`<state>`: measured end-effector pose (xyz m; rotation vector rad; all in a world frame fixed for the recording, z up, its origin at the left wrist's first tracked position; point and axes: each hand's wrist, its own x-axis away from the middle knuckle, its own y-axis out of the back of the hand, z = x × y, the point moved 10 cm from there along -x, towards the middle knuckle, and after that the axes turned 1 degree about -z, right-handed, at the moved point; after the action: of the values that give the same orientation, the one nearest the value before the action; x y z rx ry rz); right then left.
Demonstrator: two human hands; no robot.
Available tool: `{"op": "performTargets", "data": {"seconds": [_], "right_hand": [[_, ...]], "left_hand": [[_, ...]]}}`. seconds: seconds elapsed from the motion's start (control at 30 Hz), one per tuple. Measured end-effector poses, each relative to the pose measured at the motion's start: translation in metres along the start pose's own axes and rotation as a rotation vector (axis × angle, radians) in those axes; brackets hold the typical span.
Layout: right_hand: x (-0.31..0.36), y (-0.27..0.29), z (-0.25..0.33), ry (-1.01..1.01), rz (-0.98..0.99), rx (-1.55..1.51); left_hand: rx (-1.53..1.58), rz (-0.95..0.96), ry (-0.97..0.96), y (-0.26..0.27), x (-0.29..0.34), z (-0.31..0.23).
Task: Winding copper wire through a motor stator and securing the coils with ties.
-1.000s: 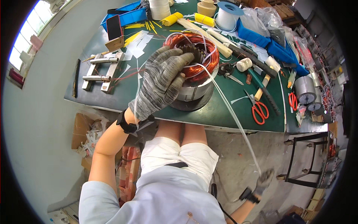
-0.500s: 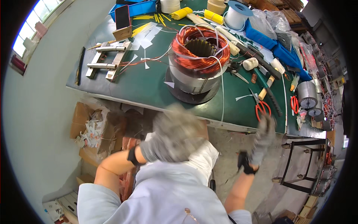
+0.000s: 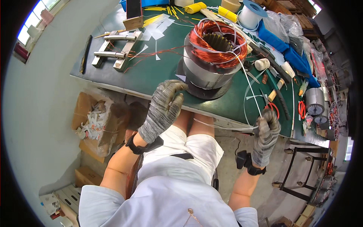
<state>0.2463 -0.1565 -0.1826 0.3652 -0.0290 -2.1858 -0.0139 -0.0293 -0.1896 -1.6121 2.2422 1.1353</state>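
A motor stator with a ring of copper windings stands upright on a dark round base near the table's front edge. White cord laces the windings and runs down to my right hand, whose gloved fingers are closed around it. Its loose part loops leftward above my lap. Just beyond that hand lie red-handled scissors, partly hidden by the glove. My left hand, also gloved, hovers at the table edge left of the base. Its fingers are curved, the thumb apart, with nothing visible between them.
On the green table, a metal-and-wood frame stands left, with copper leads trailing to it. A white mallet, a cord spool and blue bins sit at right. A scrap box stands below left.
My left hand has moved from over my lap up to the table edge. My right hand has closed on the white cord, now drawn down toward it. The view has shifted slightly.
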Motion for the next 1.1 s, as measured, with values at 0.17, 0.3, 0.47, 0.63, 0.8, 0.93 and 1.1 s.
{"op": "performTargets", "data": {"seconds": [0.17,0.3,0.47,0.63,0.8,0.93,1.1], "right_hand": [[0.019,0.015,-0.014,-0.073,-0.009,0.001],[0.054,0.032,-0.045,-0.142,0.152,-0.099],[0.088,0.051,-0.065,-0.252,0.15,-0.209],[0.117,0.081,-0.103,-0.403,0.173,0.009],[0.113,0.106,-0.103,-0.053,-0.057,0.669],[0.028,0.025,-0.018,0.118,-0.052,0.55],[-0.033,-0.082,0.046,0.429,-0.08,0.221]], "left_hand": [[0.032,0.005,-0.005,-0.013,-0.011,-0.01],[-0.124,-0.046,-0.183,-0.02,-0.025,-0.03],[-0.155,-0.125,-0.229,-0.022,-0.032,-0.031],[-0.204,-0.144,-0.223,-0.011,-0.031,-0.027],[-0.172,-0.118,-0.247,-0.016,-0.038,-0.034],[-0.222,-0.125,-0.329,-0.013,-0.046,-0.049],[-0.375,-0.265,-0.551,-0.014,-0.07,-0.08]]}}
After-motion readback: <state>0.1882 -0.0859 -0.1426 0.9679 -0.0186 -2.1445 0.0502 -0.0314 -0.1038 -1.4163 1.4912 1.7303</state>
